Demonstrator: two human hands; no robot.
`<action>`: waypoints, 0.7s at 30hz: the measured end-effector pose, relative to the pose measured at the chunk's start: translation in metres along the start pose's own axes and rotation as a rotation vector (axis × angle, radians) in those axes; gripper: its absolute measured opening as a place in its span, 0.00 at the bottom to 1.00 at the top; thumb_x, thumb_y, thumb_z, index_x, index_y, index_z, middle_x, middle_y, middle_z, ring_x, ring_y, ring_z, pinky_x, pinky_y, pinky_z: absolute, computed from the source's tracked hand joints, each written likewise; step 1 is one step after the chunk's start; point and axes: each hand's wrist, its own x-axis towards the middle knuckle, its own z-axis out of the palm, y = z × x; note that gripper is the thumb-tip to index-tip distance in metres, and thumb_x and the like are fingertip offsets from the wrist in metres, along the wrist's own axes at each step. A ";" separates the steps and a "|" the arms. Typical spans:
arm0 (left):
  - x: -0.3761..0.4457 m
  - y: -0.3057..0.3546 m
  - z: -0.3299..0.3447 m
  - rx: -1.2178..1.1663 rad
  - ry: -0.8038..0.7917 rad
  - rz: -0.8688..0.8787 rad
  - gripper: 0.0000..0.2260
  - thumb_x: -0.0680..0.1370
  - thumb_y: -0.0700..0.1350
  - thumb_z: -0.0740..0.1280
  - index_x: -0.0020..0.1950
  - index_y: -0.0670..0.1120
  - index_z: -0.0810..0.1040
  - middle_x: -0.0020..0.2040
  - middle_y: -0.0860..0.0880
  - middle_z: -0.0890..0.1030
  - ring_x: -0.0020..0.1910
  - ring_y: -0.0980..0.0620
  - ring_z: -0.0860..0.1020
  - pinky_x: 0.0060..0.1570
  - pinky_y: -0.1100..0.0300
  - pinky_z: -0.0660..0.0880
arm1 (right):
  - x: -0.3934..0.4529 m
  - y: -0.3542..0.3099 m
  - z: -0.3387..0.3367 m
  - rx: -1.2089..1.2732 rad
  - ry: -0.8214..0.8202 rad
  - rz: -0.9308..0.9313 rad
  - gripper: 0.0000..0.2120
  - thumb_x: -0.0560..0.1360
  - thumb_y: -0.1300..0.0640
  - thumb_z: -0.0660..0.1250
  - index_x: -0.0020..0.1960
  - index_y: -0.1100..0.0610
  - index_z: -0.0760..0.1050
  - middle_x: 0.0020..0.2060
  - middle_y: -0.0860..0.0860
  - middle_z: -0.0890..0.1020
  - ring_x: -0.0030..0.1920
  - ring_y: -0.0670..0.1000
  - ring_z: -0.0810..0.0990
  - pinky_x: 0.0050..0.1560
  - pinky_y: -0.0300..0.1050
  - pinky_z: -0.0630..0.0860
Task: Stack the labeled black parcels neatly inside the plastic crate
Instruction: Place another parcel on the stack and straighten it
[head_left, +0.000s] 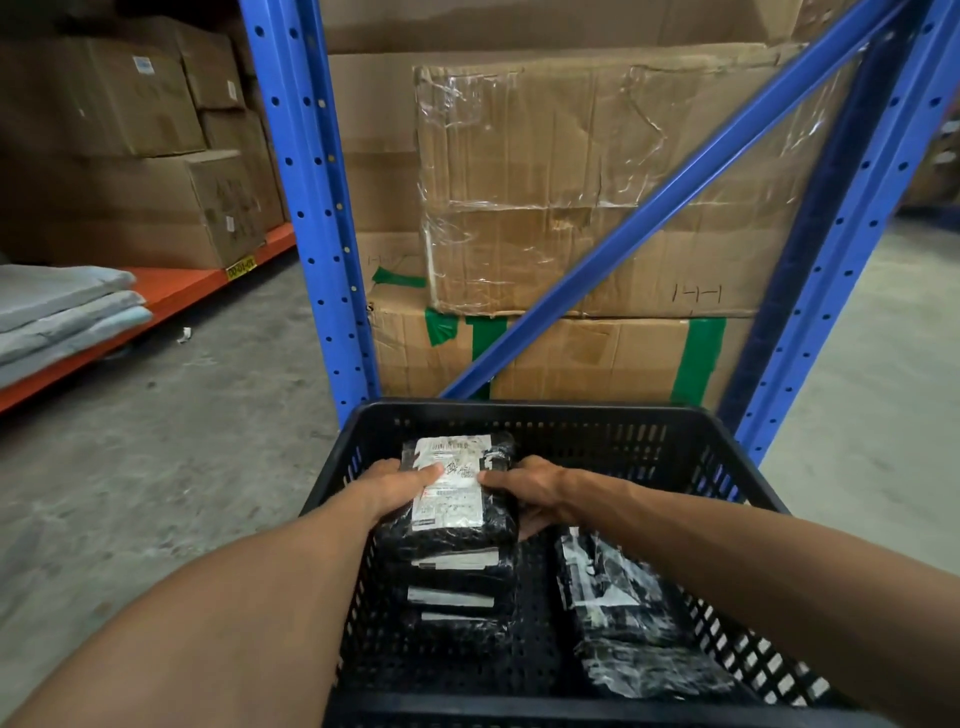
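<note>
A black perforated plastic crate (524, 413) sits low in front of me. At its left side stands a stack of black parcels with white labels (457, 582). On top of that stack is one more labeled black parcel (454, 493), which both hands grip. My left hand (400, 488) holds its left edge, thumb on the label. Its right edge is clasped by my right hand (530, 493), fingers curled under it. Other black parcels wrapped in clear tape (623, 608) lie at the crate's right side, partly hidden by my right forearm.
A blue steel rack (311, 208) with a diagonal brace stands just behind the crate, packed with taped cardboard boxes (571, 197). An orange shelf (156, 301) at left carries more boxes and grey folded bags (62, 312). Bare concrete floor lies at left and right.
</note>
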 end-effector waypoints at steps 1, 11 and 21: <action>-0.002 0.003 -0.001 0.015 -0.012 -0.012 0.42 0.66 0.68 0.70 0.74 0.46 0.69 0.70 0.46 0.74 0.65 0.44 0.75 0.68 0.53 0.69 | -0.001 0.000 -0.002 -0.014 -0.016 0.013 0.25 0.77 0.45 0.69 0.65 0.63 0.74 0.55 0.59 0.82 0.40 0.55 0.84 0.40 0.49 0.85; -0.022 0.051 0.034 0.407 0.421 0.426 0.23 0.74 0.56 0.69 0.68 0.51 0.73 0.64 0.48 0.72 0.65 0.45 0.72 0.64 0.48 0.71 | -0.015 0.010 -0.052 -0.489 0.154 -0.064 0.22 0.81 0.47 0.62 0.68 0.60 0.69 0.50 0.56 0.78 0.40 0.55 0.82 0.42 0.52 0.82; -0.027 0.082 0.152 -0.029 -0.262 0.185 0.09 0.83 0.46 0.57 0.61 0.48 0.72 0.44 0.48 0.75 0.40 0.50 0.76 0.40 0.59 0.77 | -0.018 0.077 -0.108 -1.183 0.113 -0.007 0.22 0.77 0.51 0.66 0.69 0.57 0.71 0.65 0.57 0.80 0.64 0.59 0.80 0.63 0.50 0.77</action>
